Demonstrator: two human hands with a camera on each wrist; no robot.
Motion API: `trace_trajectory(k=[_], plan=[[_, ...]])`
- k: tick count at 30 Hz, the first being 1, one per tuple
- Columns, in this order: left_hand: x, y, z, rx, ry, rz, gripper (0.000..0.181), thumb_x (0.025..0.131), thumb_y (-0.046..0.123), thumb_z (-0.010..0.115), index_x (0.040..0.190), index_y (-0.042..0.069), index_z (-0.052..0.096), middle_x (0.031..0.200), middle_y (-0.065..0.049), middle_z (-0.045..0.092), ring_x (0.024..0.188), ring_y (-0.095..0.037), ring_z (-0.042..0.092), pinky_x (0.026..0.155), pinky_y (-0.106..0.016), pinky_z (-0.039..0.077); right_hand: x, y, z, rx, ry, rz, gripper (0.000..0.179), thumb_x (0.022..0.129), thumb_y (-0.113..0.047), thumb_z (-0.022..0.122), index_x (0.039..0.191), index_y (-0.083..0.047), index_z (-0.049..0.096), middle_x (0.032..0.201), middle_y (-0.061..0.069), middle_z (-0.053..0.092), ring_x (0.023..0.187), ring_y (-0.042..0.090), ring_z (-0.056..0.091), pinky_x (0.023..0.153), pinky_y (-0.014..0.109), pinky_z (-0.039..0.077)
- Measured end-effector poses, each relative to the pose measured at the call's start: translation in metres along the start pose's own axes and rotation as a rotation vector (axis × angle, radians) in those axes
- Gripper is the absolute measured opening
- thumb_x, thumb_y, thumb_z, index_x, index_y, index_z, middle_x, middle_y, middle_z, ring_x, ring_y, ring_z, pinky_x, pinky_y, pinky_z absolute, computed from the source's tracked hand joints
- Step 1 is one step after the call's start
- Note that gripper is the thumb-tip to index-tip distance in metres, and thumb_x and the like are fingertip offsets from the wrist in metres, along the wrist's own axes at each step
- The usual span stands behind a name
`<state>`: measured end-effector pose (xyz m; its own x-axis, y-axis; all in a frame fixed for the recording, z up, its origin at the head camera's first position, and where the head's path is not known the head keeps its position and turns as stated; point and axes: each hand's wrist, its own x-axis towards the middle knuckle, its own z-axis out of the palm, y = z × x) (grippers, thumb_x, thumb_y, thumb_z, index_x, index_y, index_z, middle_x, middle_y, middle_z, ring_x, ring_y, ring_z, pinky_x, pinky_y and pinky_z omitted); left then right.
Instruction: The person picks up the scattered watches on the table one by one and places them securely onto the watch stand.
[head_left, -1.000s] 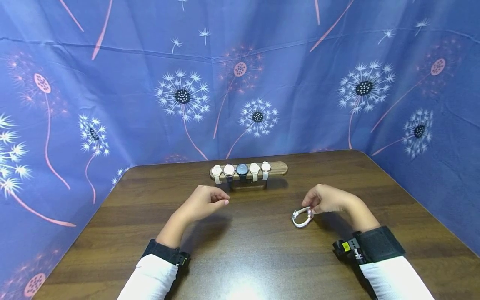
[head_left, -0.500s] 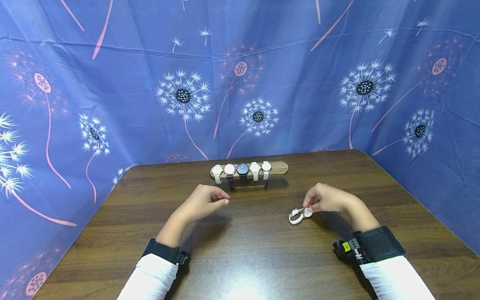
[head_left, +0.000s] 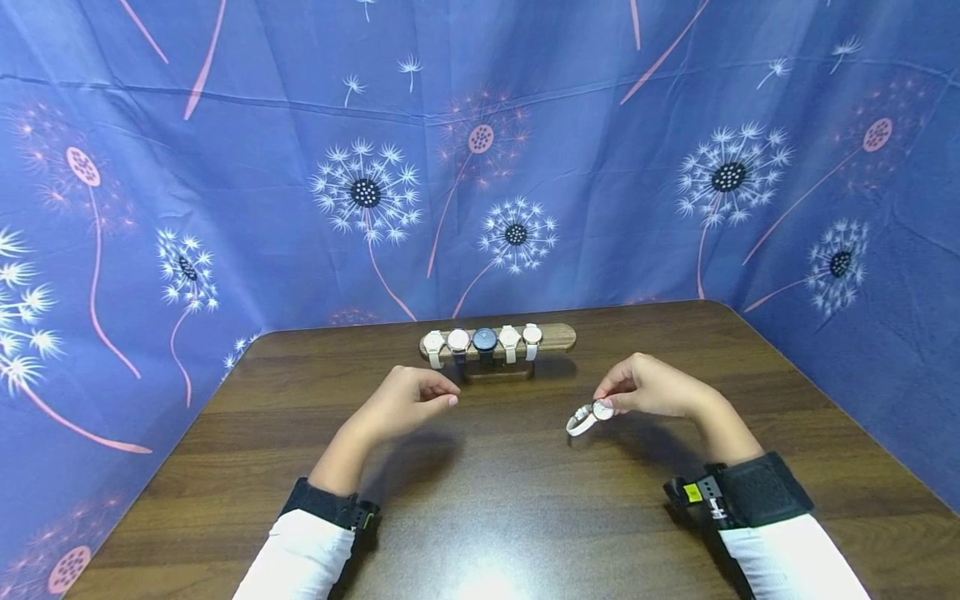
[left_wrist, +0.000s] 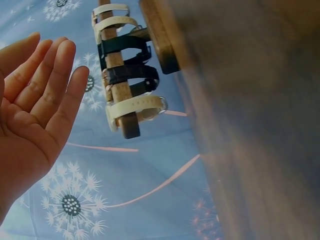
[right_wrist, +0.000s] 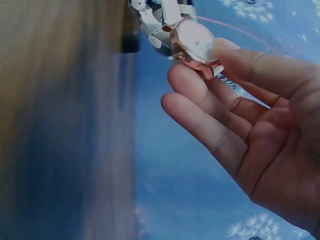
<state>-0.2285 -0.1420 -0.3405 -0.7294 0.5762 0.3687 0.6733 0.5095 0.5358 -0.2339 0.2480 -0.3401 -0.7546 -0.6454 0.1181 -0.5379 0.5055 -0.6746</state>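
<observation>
My right hand [head_left: 651,387] pinches a white-strapped wristwatch [head_left: 602,410] by its case, between thumb and fingers, over the right part of the table. In the right wrist view the watch [right_wrist: 196,41] has a rose-gold case and a pale dial, and its strap forms a closed loop. My left hand [head_left: 406,403] hovers over the table with nothing in it. Its fingers [left_wrist: 55,85] are relaxed and slightly bent. Behind the hands stands a wooden watch stand [head_left: 558,336] bearing several watches, the middle one a dark watch [head_left: 484,339].
The brown wooden table [head_left: 300,433] reaches back to a blue curtain [head_left: 585,208] with dandelion prints. The stand's right end carries no watch. Each forearm wears a black wrist strap [head_left: 763,492].
The right hand has moved slightly left and up with the watch. The watch has turned, so its dial now faces the head camera. The left hand has barely moved.
</observation>
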Motion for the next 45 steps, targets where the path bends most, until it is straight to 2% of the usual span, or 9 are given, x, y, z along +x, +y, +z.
trace_trajectory(k=[6,12,16,21,26,29,33,40,45], plan=[[0.004,0.008,-0.002,-0.043,0.027,0.003,0.011,0.09,0.012,0.069,0.099,0.008,0.075,0.086,0.002,0.073,0.075,-0.005,0.066,0.07,-0.025,0.055,0.009,-0.02,-0.003,-0.005,0.033,-0.041,0.01,0.087,0.004,0.067,0.094,0.003,0.073,0.082,0.005,0.071,0.068,0.015,0.066,0.059,0.027,0.056],[0.009,0.021,0.0,-0.098,0.045,0.057,0.012,0.089,0.009,0.07,0.1,0.005,0.075,0.086,0.001,0.073,0.074,-0.007,0.067,0.068,-0.026,0.056,0.028,-0.046,0.003,0.01,0.039,-0.059,0.01,0.088,0.004,0.065,0.094,0.0,0.072,0.081,0.003,0.07,0.069,0.013,0.065,0.06,0.027,0.056],[0.014,0.032,0.006,-0.111,0.087,0.106,0.009,0.088,0.006,0.071,0.096,0.005,0.075,0.083,0.0,0.073,0.072,-0.006,0.066,0.066,-0.024,0.056,0.039,-0.063,0.01,0.051,0.045,-0.082,0.01,0.088,0.005,0.065,0.094,0.0,0.071,0.082,0.004,0.07,0.072,0.018,0.066,0.063,0.03,0.057],[0.021,0.048,0.018,-0.078,0.157,0.165,0.004,0.085,0.007,0.073,0.088,0.004,0.074,0.078,0.0,0.071,0.067,-0.004,0.063,0.061,-0.021,0.054,0.048,-0.078,0.017,-0.004,0.091,-0.157,0.009,0.088,0.002,0.067,0.093,-0.003,0.072,0.084,0.001,0.07,0.073,0.015,0.065,0.065,0.028,0.056],[0.024,0.06,0.027,-0.082,0.136,0.083,0.006,0.082,0.012,0.077,0.084,0.007,0.075,0.074,0.002,0.07,0.062,-0.003,0.061,0.057,-0.021,0.053,0.051,-0.086,0.021,-0.1,0.175,-0.189,0.007,0.088,-0.003,0.069,0.092,-0.007,0.074,0.084,-0.003,0.07,0.072,0.009,0.06,0.063,0.025,0.052],[0.026,0.063,0.033,-0.108,0.092,0.015,0.006,0.084,0.013,0.075,0.086,0.008,0.075,0.074,0.003,0.07,0.062,-0.001,0.061,0.057,-0.021,0.052,0.052,-0.089,0.023,-0.095,0.203,-0.179,0.006,0.088,-0.005,0.07,0.093,-0.007,0.074,0.084,-0.003,0.07,0.07,0.008,0.061,0.061,0.026,0.052],[0.027,0.062,0.041,-0.155,0.049,-0.033,0.007,0.086,0.012,0.073,0.087,0.006,0.076,0.075,0.003,0.071,0.062,0.0,0.062,0.057,-0.02,0.052,0.052,-0.091,0.027,-0.089,0.218,-0.185,0.007,0.088,-0.006,0.072,0.094,-0.006,0.074,0.084,-0.002,0.07,0.069,0.008,0.061,0.061,0.027,0.053],[0.027,0.064,0.043,-0.188,0.068,-0.118,0.007,0.087,0.009,0.071,0.086,0.004,0.075,0.075,0.001,0.072,0.064,-0.003,0.063,0.058,-0.022,0.052,0.056,-0.094,0.035,-0.063,0.255,-0.208,0.007,0.086,-0.005,0.073,0.093,-0.007,0.072,0.081,-0.005,0.069,0.068,0.008,0.062,0.061,0.027,0.053],[0.028,0.061,0.045,-0.225,0.075,-0.143,0.004,0.087,0.006,0.07,0.086,0.003,0.072,0.077,0.0,0.071,0.069,-0.005,0.065,0.063,-0.023,0.053,0.06,-0.094,0.037,-0.043,0.294,-0.198,0.008,0.087,-0.004,0.072,0.094,-0.004,0.071,0.082,-0.003,0.068,0.072,0.011,0.063,0.063,0.027,0.054]])
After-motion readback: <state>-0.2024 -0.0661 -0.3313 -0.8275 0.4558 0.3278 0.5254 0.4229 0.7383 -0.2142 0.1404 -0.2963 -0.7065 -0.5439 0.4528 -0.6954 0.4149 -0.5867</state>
